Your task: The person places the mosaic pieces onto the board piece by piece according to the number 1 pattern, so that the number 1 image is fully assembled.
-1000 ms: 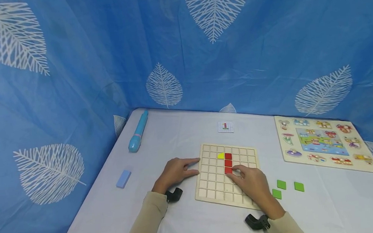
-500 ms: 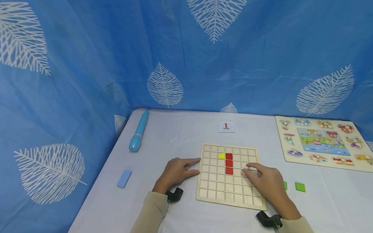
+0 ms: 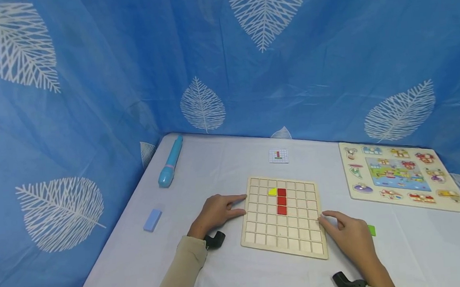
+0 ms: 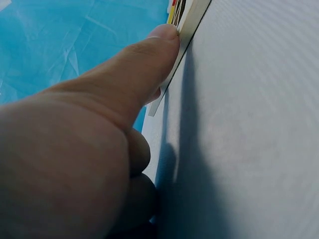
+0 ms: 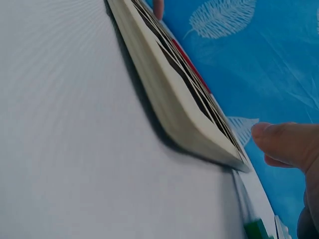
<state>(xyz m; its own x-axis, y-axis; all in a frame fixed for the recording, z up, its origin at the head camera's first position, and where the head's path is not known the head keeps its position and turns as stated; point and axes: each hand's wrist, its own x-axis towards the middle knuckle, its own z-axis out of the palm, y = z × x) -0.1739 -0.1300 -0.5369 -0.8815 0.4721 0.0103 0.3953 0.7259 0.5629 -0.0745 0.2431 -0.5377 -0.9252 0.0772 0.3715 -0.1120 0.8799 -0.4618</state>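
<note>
I see right hand (image 3: 350,237) now off wooden grid board (image 3: 283,242), relaxed, empty, beside its right edge, covering green tiles (image 3: 371,230). Left hand (image 3: 215,212) unmoved, fingers straight against board's left edge.

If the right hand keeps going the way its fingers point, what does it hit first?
Probably the wooden grid board: the right hand points left at the board's right edge, fingertips very near it; whether they touch is unclear.
</note>
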